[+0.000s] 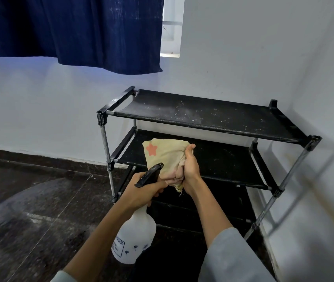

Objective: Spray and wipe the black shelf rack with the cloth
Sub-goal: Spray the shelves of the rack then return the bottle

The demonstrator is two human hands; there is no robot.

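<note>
Black fabric-tiered shelf rack with metal poles (207, 117) stood in the corner by the white wall, top tier speckled with white debris, apparently not yet wiped. Left hand (141, 192) had its grip clenched round the neck of a white plastic spray bottle with black trigger (135, 237); right hand (190, 167) gripped a bunched cream cloth with an orange star (164, 153) in front of the middle tier. Risks: nozzle aimed close to the cloth, so spray could soak the cloth instead of the rack; dry wiping could push debris onto the lower tiers.

Two bare forearms, pale grey-blue sleeves pushed up toward the elbows, left hand (141, 189) and right hand (190, 167) without gloves.
</note>
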